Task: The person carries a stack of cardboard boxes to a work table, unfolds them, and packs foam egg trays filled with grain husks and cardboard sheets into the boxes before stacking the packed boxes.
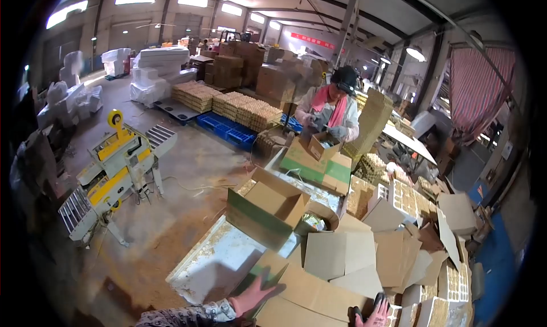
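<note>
My left hand (254, 297), in a pink glove, lies with its fingers spread against the left side of a brown cardboard box (310, 298) at the bottom of the view. Near the box's right edge is my right hand (376, 313), in a pink glove with dark fingertips, its fingers apart. I cannot tell how firmly either hand touches the cardboard. Just beyond stands an open carton (268, 210) with a green lower band. Beside that carton, a smaller open box (317, 218) has small packets inside.
Across the white work table (213, 264), a co-worker (333, 107) handles a small box (323, 146) over a green-banded carton (319, 170). Loose cardboard sheets (342, 253) and white trays (403, 198) crowd the right. A yellow-grey carton-taping machine (122, 170) stands left. Egg trays (245, 110) sit on blue pallets (225, 132).
</note>
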The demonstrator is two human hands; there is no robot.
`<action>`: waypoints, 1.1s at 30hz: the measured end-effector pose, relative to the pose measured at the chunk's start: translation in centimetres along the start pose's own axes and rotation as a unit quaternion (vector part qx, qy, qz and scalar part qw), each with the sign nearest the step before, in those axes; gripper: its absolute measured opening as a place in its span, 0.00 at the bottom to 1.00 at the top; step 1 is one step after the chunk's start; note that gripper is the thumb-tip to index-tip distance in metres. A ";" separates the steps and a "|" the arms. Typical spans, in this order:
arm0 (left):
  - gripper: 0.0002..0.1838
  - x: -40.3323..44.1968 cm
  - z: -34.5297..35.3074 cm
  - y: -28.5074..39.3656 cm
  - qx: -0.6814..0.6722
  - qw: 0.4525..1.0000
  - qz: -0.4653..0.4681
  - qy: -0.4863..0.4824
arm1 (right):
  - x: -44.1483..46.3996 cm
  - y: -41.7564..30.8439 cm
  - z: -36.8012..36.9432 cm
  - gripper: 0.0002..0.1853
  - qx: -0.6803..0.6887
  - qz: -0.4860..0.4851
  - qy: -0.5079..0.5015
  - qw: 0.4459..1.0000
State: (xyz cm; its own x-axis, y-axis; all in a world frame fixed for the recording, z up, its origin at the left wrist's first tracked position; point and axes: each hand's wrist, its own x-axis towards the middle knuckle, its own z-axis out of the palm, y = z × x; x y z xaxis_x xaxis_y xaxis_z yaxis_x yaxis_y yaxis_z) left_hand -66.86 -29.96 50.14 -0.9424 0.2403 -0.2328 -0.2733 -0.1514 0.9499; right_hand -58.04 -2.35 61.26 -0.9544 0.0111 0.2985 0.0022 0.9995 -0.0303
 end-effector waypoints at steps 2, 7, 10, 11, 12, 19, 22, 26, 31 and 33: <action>0.42 -0.4 0.2 0.6 -0.116 0.984 -0.103 -0.087 | -2.1 2.2 3.1 0.33 0.081 0.096 -0.016 0.992; 0.30 0.2 -3.2 0.7 -0.069 0.987 0.092 -0.111 | -9.3 5.6 16.4 0.33 0.144 0.083 -0.063 0.984; 0.34 0.4 -5.3 6.8 -0.401 0.890 0.070 -0.207 | -15.5 7.0 25.7 0.32 0.173 0.072 -0.129 0.974; 0.39 1.3 -6.9 6.0 -0.232 0.953 0.048 -0.188 | -17.7 7.4 28.4 0.32 0.184 0.066 -0.147 0.970; 0.44 2.1 -8.0 5.8 -0.054 0.982 0.022 -0.182 | -19.4 7.4 30.4 0.32 0.192 0.063 -0.159 0.966; 0.25 5.5 -4.4 0.9 0.421 0.901 0.035 0.103 | -18.2 5.8 21.2 0.40 0.138 0.299 0.191 0.925; 0.19 7.1 -4.7 -0.4 0.240 0.967 0.032 0.080 | -24.5 11.3 21.0 0.42 0.016 0.553 0.265 0.790; 0.21 6.9 -4.7 -0.7 0.350 0.931 0.101 0.033 | -29.0 16.6 21.3 0.42 0.320 0.720 0.315 0.529; 0.25 6.4 -6.2 -0.5 0.603 0.730 0.307 -0.094 | -24.8 23.0 30.0 0.38 0.569 0.532 0.459 0.428; 0.26 6.2 -6.2 0.0 0.645 0.692 0.305 -0.111 | -20.2 18.4 26.5 0.38 0.500 0.527 0.507 0.464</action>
State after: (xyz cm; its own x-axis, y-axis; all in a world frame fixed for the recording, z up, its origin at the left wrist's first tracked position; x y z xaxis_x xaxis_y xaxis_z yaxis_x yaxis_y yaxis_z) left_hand -73.92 -34.44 47.39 -0.7141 0.6725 0.1945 0.6971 0.6573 0.2865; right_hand -46.67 15.10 29.42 0.0520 0.9931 -0.1047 -0.3157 -0.0831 -0.9452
